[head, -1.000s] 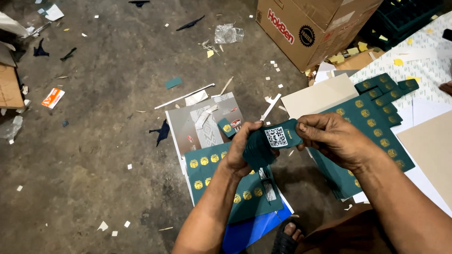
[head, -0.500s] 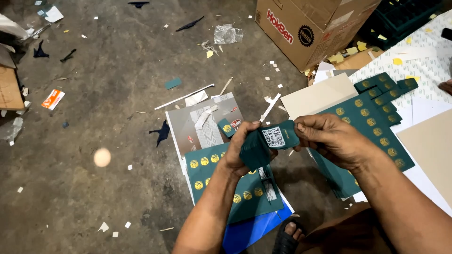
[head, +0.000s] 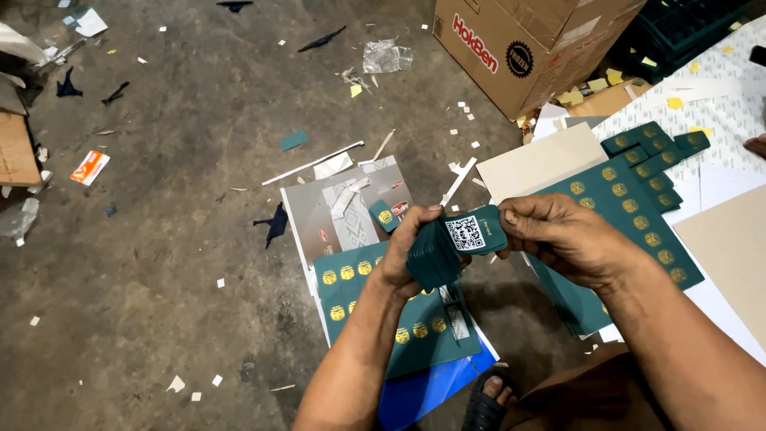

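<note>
- Little has moved since the earlier frame: the stack [head: 447, 247] sits a touch lower between the two hands, and both hands keep the same grip on it.
- Left hand [head: 403, 255] cups the stack from below and from its own side, fingers curled close around the near end, thumb up over the top edge.
- Right hand [head: 562, 239] pinches the far end, thumb and forefinger closed narrow on the top piece, the one with a white square code patch.
- That stack is dark green card pieces, held above the floor, just over the green sheets.
- Its long axis runs roughly left to right, tilted a little up toward the right hand, so each hand holds one end; the left hand carries more of it.
- Both forearms come up from the bottom edge, wrists bent inward toward each other.
- Under the hands a green sheet [head: 399, 319] with gold round marks lies on a blue sheet [head: 431, 391].
- To the right more green sheets [head: 630, 199] fan out over white paper [head: 718, 88].
- A cardboard box [head: 519, 48] stands further back, and paper scraps litter the concrete floor [head: 159, 239].
- A sandalled foot [head: 491, 399] shows near the bottom edge.
</note>
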